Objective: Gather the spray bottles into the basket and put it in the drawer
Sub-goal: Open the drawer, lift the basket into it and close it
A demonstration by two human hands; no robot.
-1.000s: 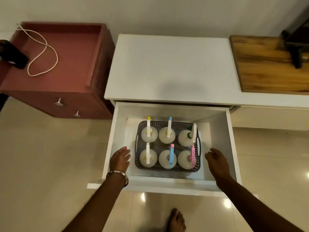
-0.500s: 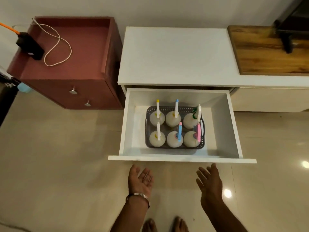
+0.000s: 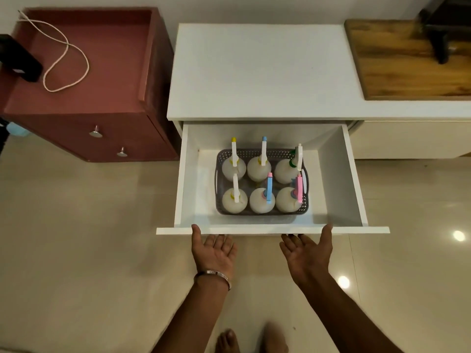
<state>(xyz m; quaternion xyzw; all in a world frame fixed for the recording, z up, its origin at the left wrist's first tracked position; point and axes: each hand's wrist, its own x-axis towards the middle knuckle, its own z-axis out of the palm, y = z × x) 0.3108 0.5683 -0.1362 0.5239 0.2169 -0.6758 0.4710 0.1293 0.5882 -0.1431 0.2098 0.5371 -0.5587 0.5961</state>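
Both hands had come forward from the open floor to the drawer's front panel (image 3: 272,229) since half a second earlier; a second back they had been inside the drawer on either side of the basket. The left hand (image 3: 215,252) was palm up with its thumb tip resting on the panel's top edge and its fingers spread and tucked toward the underside. The right hand (image 3: 309,253) mirrored it, thumb at the edge, fingers apart, closed on nothing.

The grey basket (image 3: 262,214) sat on the floor of the white drawer (image 3: 339,174), closer to the right wall than the left but touching neither, with six spray bottles (image 3: 262,203) standing upright in two rows of three. The drawer stood pulled well out from under the white cabinet top (image 3: 260,72).

Closing it looked like the step left. A hard shove could set the basket sliding on the smooth floor and rock the bottles, whose tall trigger heads might tip. Whether the nozzles cleared the cabinet top could not be told from this view; a snag there would jam the drawer. Thumbs left over the edge risked a pinch. An uneven push from the two hands might skew the drawer on its runners.
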